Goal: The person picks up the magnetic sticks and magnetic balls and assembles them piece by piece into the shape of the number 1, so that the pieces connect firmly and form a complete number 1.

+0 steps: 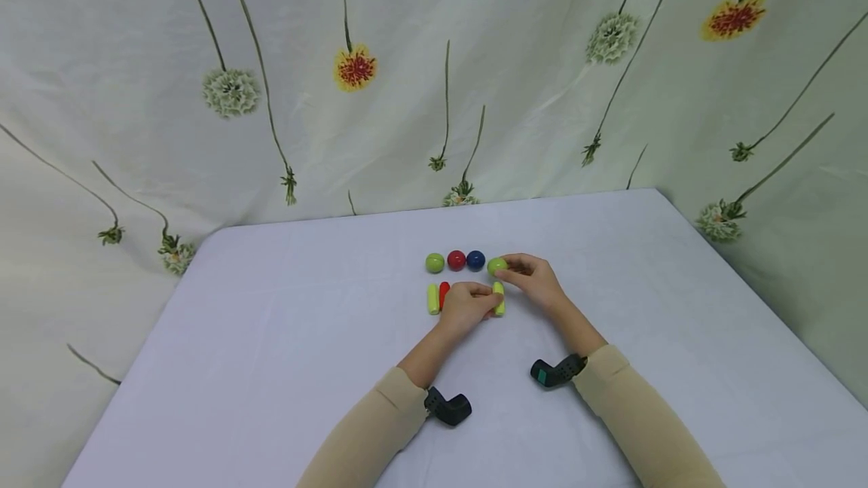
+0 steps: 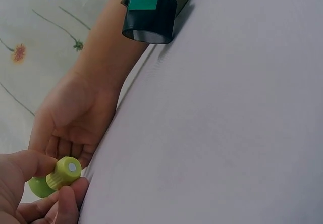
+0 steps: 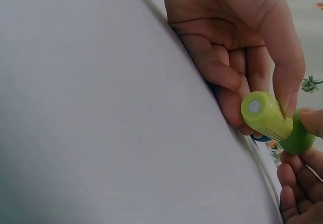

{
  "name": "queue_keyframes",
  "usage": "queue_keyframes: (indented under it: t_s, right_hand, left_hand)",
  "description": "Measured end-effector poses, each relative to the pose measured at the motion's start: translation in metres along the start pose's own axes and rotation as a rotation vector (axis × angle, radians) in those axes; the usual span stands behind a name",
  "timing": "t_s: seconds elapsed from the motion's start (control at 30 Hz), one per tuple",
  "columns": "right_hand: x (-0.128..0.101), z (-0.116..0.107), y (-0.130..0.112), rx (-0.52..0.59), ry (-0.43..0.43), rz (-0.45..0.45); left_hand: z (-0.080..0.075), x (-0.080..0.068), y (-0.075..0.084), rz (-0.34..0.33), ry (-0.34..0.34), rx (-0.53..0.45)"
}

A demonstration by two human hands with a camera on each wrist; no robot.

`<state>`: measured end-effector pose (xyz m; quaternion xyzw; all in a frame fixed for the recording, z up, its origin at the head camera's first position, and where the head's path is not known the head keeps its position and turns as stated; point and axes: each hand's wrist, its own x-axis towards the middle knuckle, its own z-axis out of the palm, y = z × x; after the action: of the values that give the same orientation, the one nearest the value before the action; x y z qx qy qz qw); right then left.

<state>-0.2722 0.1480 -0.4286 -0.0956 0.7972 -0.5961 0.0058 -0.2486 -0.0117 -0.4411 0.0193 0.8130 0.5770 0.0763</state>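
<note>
No readable text or labels anywhere.

A yellow-green cylinder (image 3: 266, 117) is held near a green ball (image 1: 495, 266).

Soft, diffuse light is falling across the white tablecloth (image 1: 271, 360); both wrist views are looking dimmer and greyer.

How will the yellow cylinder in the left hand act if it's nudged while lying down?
Its rounded side suggests the yellow cylinder would probably roll sideways. It looks stiff, with no visible dent where the left hand pinches it. The grooves along its side may lend some grip.
</note>
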Motion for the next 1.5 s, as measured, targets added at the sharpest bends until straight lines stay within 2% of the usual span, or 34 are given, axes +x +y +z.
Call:
queue_keyframes:
  t_s: [0.07,0.2,0.87,1.23,1.5]
  right_hand:
    - [0.0,0.0,0.001,-0.01,0.001,0.003]
    - [0.008,0.001,0.02,-0.025,0.014,0.003]
    - [0.01,0.0,0.021,0.001,0.017,0.045]
    - [0.01,0.002,0.022,0.02,0.012,0.036]
    - [0.009,0.001,0.02,-0.018,0.01,0.029]
  left_hand:
    - [0.0,0.0,0.0,0.0,0.002,-0.001]
    - [0.001,0.0,0.0,0.005,0.007,0.006]
    - [0.002,0.0,-0.001,0.013,0.032,-0.023]
    - [0.0,-0.008,0.002,0.047,0.028,0.074]
    - [-0.018,-0.012,0.007,0.08,0.033,0.169]
